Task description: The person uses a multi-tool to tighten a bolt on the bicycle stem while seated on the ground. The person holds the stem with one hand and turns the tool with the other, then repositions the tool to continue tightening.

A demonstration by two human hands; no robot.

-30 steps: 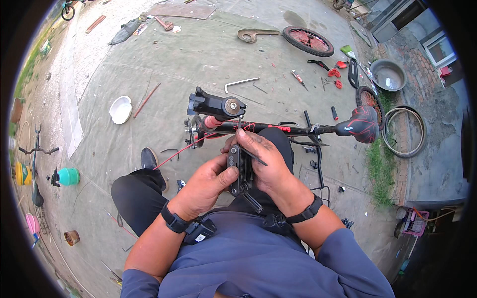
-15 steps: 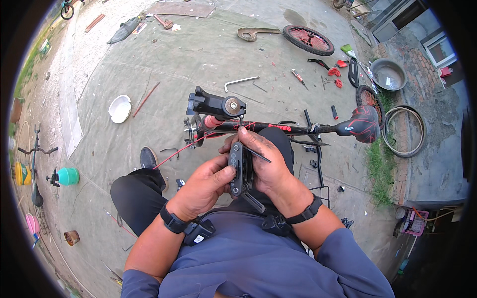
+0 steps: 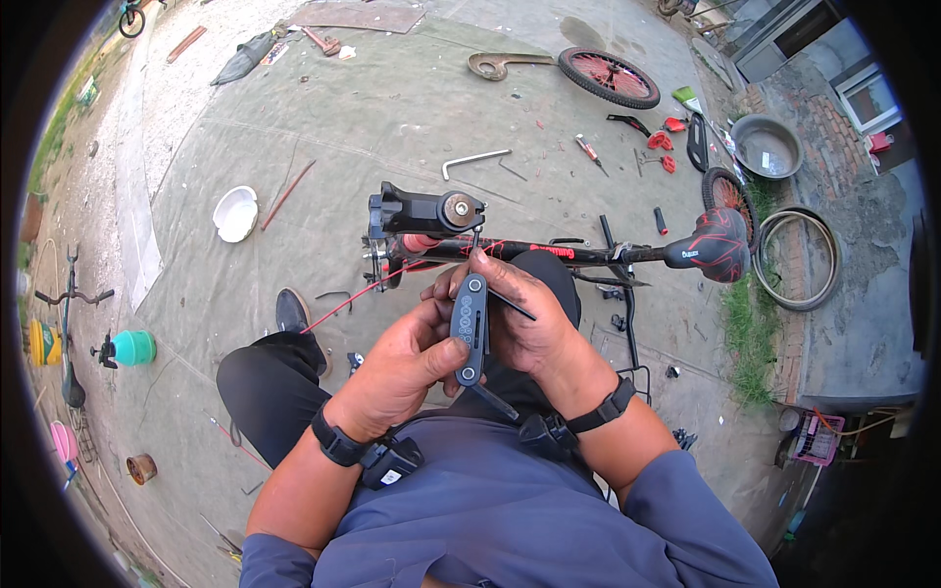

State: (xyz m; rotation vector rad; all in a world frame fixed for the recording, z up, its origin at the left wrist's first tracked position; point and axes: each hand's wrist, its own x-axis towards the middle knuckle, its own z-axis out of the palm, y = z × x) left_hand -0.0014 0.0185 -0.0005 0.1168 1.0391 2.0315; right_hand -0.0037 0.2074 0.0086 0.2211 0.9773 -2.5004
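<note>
My left hand (image 3: 397, 365) is closed round a black folding multi-tool (image 3: 469, 328), thumb flat on its side plate. My right hand (image 3: 534, 318) grips the same tool from the other side, its fingertips near the tool's upper end. A thin hex key (image 3: 477, 238) rises past those fingertips to the front end of a black handlebar stem (image 3: 417, 210); whether it sits in a bolt is too small to tell. Another dark key (image 3: 512, 306) sticks out by my right palm, and one blade (image 3: 496, 403) hangs from the tool's lower end. Beneath the stem lies a black bicycle frame (image 3: 510, 251) with red lettering.
The frame's saddle (image 3: 708, 245) points right. A red-spoked wheel (image 3: 610, 78), a bent hex wrench (image 3: 476, 163), a screwdriver (image 3: 590, 154) and a white bowl (image 3: 236, 215) lie on the ground. Tyres (image 3: 798, 258) and a grey basin (image 3: 767, 147) are by the wall at right.
The multi-tool has turned in my hands, so its side plate faces up more and its lower blades look closer together. The stem has tilted and lowered slightly.
</note>
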